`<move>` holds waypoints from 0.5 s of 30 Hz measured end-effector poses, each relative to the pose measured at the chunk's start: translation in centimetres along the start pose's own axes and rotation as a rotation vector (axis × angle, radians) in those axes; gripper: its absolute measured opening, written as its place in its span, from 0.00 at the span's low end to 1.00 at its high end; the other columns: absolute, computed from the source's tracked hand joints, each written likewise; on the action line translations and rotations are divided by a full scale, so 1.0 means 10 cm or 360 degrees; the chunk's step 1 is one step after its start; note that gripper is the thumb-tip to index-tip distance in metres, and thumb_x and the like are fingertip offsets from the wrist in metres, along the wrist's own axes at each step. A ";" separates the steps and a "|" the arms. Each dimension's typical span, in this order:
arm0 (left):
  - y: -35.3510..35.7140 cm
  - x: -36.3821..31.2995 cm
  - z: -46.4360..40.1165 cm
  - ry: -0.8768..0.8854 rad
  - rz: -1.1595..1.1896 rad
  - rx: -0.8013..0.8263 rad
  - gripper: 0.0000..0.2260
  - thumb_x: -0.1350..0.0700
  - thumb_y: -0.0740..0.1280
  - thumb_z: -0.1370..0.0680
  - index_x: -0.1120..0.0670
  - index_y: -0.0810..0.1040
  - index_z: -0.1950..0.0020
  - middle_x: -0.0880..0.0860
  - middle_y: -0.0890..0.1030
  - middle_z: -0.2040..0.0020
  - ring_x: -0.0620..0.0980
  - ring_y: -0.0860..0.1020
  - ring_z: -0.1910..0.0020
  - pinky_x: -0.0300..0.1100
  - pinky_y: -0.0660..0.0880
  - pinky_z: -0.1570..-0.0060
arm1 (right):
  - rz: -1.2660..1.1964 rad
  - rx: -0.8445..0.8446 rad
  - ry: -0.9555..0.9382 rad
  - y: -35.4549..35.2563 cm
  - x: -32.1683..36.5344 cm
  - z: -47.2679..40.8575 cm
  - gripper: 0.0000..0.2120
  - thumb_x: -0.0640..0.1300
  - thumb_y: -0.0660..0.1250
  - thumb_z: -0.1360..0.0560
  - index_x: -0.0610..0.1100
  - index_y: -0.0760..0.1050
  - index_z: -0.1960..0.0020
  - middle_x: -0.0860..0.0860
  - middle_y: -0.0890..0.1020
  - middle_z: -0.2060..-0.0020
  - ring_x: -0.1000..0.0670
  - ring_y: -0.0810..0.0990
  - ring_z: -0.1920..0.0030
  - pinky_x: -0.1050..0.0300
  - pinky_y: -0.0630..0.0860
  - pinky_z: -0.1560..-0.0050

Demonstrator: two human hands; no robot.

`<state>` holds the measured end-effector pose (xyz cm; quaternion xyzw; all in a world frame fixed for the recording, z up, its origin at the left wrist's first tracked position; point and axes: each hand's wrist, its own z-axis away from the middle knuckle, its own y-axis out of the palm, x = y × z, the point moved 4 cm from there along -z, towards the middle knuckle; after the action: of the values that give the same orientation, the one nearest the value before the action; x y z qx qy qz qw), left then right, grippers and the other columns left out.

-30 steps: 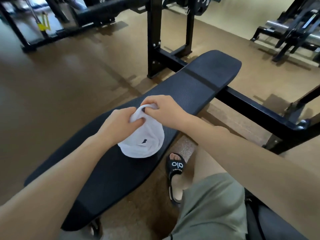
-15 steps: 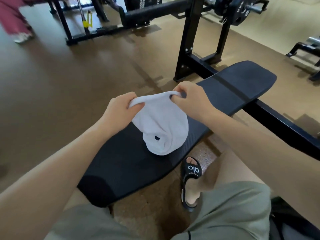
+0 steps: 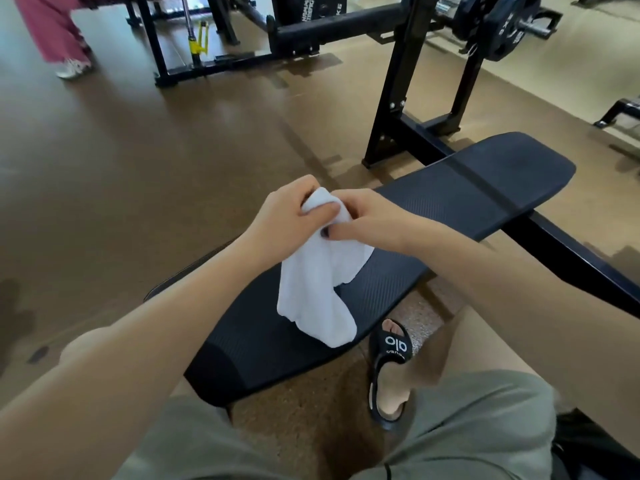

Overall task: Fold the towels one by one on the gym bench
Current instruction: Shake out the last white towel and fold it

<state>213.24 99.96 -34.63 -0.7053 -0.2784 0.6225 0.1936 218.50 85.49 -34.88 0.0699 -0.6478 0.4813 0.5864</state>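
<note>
Centrally, left hand (image 3: pixel 287 216) and right hand (image 3: pixel 374 220) pinch a soft white towel (image 3: pixel 311 292), fingers curled, above the ribbed black worktop (image 3: pixel 467 199).

We see one white towel (image 3: pixel 322 289), bunched at its top and hanging in loose folds over our black ribbed gym bench (image 3: pixel 450 202), which runs toward two o'clock.

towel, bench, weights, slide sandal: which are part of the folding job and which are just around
In the job:
white towel
gym bench
left hand
right hand

Just around:
weight plates
black slide sandal
rack frame
</note>
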 end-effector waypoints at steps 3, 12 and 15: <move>-0.01 0.07 0.05 -0.0085 0.0043 0.0133 0.11 0.46 0.72 0.22 0.51 0.73 0.52 0.45 0.78 0.58 0.39 0.74 0.63 0.33 0.69 0.65 | -0.0054 -0.0127 0.0026 -0.09 -0.05 0.01 0.05 0.37 0.67 0.23 0.35 0.77 0.54 0.42 0.76 0.62 0.53 0.74 0.63 0.56 0.69 0.59; 0.15 0.47 0.32 -0.0322 -0.0049 0.0565 0.18 0.46 0.60 0.16 0.59 0.77 0.53 0.57 0.80 0.56 0.54 0.77 0.60 0.50 0.73 0.56 | -0.0493 -0.0459 0.0116 -0.46 -0.02 0.11 0.11 0.36 0.63 0.23 0.31 0.77 0.45 0.34 0.79 0.52 0.46 0.79 0.54 0.49 0.73 0.52; 0.07 0.45 0.32 -0.0344 0.0137 0.0489 0.20 0.46 0.60 0.16 0.62 0.76 0.52 0.58 0.80 0.58 0.55 0.76 0.61 0.46 0.71 0.56 | -0.0302 -0.0604 0.0209 -0.56 -0.17 0.10 0.14 0.41 0.63 0.26 0.31 0.76 0.46 0.36 0.77 0.56 0.47 0.75 0.57 0.50 0.70 0.54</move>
<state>210.52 102.08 -39.00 -0.6079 -0.1688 0.7374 0.2412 221.97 81.04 -33.12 -0.0126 -0.6779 0.2969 0.6725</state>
